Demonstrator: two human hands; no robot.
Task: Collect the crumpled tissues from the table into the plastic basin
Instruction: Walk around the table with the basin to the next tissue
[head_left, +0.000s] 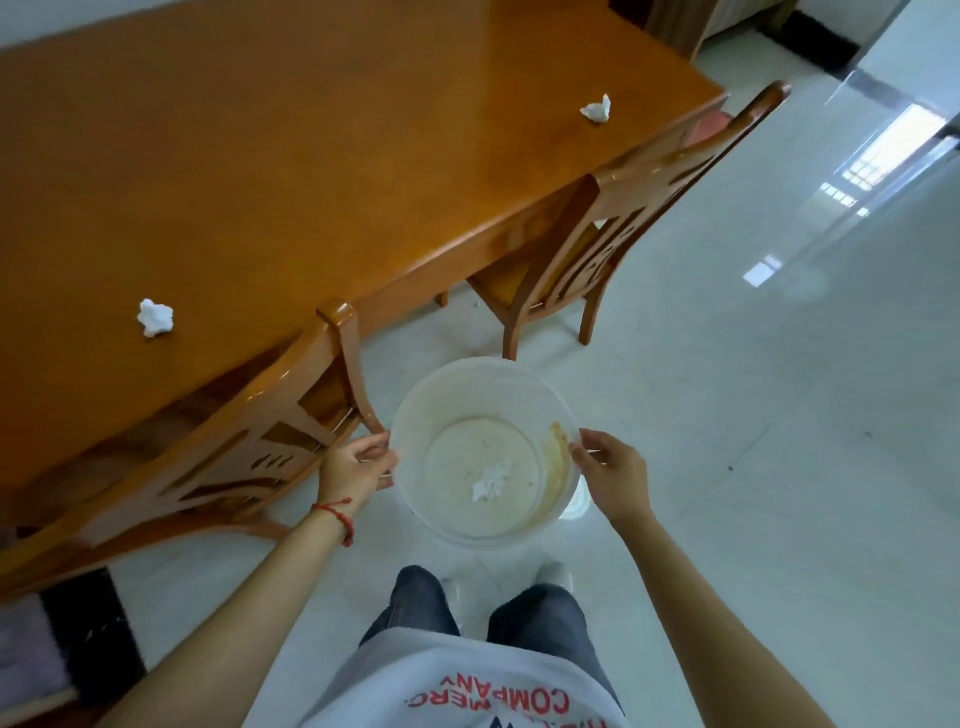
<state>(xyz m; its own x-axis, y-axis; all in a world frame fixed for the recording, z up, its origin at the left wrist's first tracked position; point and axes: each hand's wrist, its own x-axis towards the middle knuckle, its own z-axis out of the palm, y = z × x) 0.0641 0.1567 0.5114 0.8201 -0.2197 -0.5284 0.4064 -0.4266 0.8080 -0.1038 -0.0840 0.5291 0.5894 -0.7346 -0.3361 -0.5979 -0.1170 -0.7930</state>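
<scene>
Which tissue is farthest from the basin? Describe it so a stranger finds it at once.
Start at the long wooden table and follow its edge toward the far corner beside the far chair. The far tissue lies there alone. The near tissue sits by the near chair, and a third lies inside the basin.

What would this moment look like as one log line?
left hand, right hand: gripping basin rim | tissue in basin | tissues on table: near, far

The only readable text was red lettering on the person's shirt (467, 686), upside down to the camera: "COMPANY" clear, a partial "MERC." above it, the rest illegible.
</scene>
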